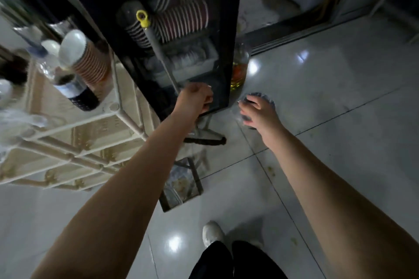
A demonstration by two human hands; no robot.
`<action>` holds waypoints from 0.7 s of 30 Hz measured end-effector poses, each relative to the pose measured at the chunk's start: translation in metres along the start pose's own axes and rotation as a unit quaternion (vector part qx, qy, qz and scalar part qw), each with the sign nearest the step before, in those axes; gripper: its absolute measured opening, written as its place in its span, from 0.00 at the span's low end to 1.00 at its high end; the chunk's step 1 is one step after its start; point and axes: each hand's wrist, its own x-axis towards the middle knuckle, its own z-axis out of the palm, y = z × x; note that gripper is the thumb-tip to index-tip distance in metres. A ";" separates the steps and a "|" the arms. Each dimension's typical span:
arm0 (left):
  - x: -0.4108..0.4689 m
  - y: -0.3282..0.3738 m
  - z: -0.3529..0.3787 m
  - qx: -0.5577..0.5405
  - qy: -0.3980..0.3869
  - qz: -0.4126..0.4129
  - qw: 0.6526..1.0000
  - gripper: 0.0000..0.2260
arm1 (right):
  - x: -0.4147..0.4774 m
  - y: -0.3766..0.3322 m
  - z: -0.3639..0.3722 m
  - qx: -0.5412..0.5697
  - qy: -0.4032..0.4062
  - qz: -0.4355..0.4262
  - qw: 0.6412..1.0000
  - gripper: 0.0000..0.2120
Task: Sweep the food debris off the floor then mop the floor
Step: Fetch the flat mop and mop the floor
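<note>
My left hand (195, 98) grips the grey broom handle (158, 52), whose yellow hanging loop (142, 18) points up against the black cabinet. The dark broom head (205, 141) rests on the tiled floor just below that hand. A clear dustpan (181, 184) with pale crumbs in it stands on the floor beside the broom. My right hand (258, 112) hovers with spread fingers, holding nothing, over a round grey object (264, 96) on the floor that it partly hides. Small yellowish food bits (271, 170) lie on the glossy tiles under my right forearm.
A black glass-door cabinet (229, 29) full of stacked dishes stands ahead. A cream plastic rack (90, 133) with bottles and paper cups sits at the left. An oil bottle (239, 68) stands right of the cabinet. A sliding-door track (317, 27) runs at the back right. My white shoe (212, 232) is near the bottom.
</note>
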 end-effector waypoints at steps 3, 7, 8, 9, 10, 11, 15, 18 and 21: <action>-0.030 0.049 0.050 0.015 -0.054 0.051 0.997 0.07 | -0.028 -0.039 -0.071 0.034 0.068 -0.045 0.996 0.24; -0.074 0.086 0.123 0.016 -0.124 0.111 0.986 0.07 | -0.081 -0.071 -0.164 0.084 0.146 -0.083 0.982 0.23; -0.087 0.091 0.142 0.011 -0.138 0.119 0.983 0.06 | -0.098 -0.075 -0.187 0.095 0.168 -0.090 0.977 0.22; -0.098 0.094 0.158 0.007 -0.149 0.123 0.981 0.04 | -0.114 -0.078 -0.207 0.101 0.188 -0.093 0.973 0.22; -0.112 0.097 0.176 0.008 -0.165 0.125 0.978 0.03 | -0.133 -0.078 -0.228 0.105 0.207 -0.100 0.968 0.23; -0.134 0.098 0.202 0.011 -0.188 0.130 0.973 0.04 | -0.163 -0.077 -0.257 0.110 0.230 -0.107 0.961 0.24; -0.202 0.091 0.266 -0.006 -0.247 0.148 0.958 0.06 | -0.249 -0.068 -0.321 0.103 0.275 -0.105 0.950 0.30; -0.259 0.080 0.309 0.004 -0.314 0.136 0.940 0.07 | -0.315 -0.054 -0.359 0.125 0.334 -0.100 0.929 0.29; -0.306 0.070 0.341 0.017 -0.368 0.135 0.920 0.06 | -0.375 -0.038 -0.387 0.139 0.375 -0.106 0.911 0.30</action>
